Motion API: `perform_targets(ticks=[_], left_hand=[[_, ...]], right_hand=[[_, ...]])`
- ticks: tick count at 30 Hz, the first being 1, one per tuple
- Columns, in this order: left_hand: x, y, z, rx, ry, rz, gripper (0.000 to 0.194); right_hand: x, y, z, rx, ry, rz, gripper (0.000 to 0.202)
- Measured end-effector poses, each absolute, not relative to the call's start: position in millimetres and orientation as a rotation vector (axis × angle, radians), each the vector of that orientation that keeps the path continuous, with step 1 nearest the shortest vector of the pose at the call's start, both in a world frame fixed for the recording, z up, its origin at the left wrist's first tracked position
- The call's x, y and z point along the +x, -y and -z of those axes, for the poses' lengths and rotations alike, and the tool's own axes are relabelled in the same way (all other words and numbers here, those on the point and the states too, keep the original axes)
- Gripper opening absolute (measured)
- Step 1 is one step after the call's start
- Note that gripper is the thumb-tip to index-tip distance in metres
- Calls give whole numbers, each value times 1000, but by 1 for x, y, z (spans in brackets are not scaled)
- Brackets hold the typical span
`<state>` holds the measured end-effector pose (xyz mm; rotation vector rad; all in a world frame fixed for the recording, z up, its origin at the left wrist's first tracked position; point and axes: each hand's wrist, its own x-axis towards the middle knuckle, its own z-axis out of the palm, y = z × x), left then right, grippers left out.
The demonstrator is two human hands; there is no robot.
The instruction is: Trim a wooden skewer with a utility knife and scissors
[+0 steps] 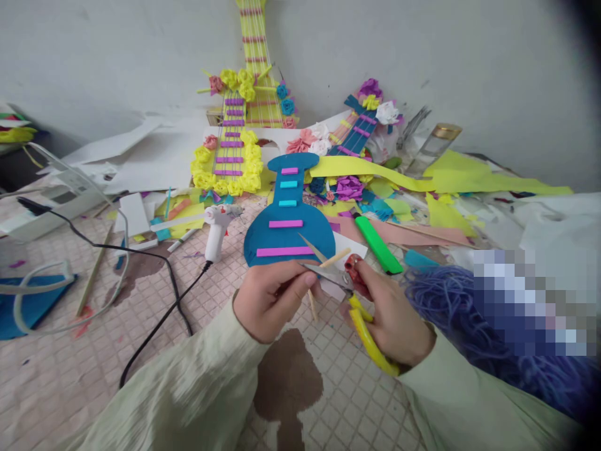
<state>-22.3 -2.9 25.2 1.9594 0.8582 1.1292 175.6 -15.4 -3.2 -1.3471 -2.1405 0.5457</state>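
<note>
My right hand (392,316) grips a pair of scissors (369,341) with a yellow handle loop and a red part near the thumb. The blades are parted and point left. Between them lies a thin wooden stick (335,257), which runs toward my left hand (277,297). The left fingers are pinched around its end, mostly hiding their grip. Just behind both hands, a blue guitar-shaped cutout (291,238) lies flat with pink and light-blue strips across it. A second small stick (313,307) shows below the left fingers.
A white glue gun (216,232) with a black cord (164,329) stands left. To the right are a green marker (378,244) and a purple yarn bundle (441,307). Decorated paper guitars (230,144) lean at the back among paper scraps, beside a glass jar (434,147).
</note>
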Motion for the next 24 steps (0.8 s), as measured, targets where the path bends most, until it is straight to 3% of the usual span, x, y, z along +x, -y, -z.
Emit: perform_targets(ticks=[5, 24], left_hand=[[-23, 1, -23, 1839, -791, -1111, 22], [-14, 9, -22, 2253, -966, -1520, 10]], right_hand=[[174, 18, 0, -1389, 2135, -553, 32], [167, 24, 2, -1367, 2138, -599, 35]])
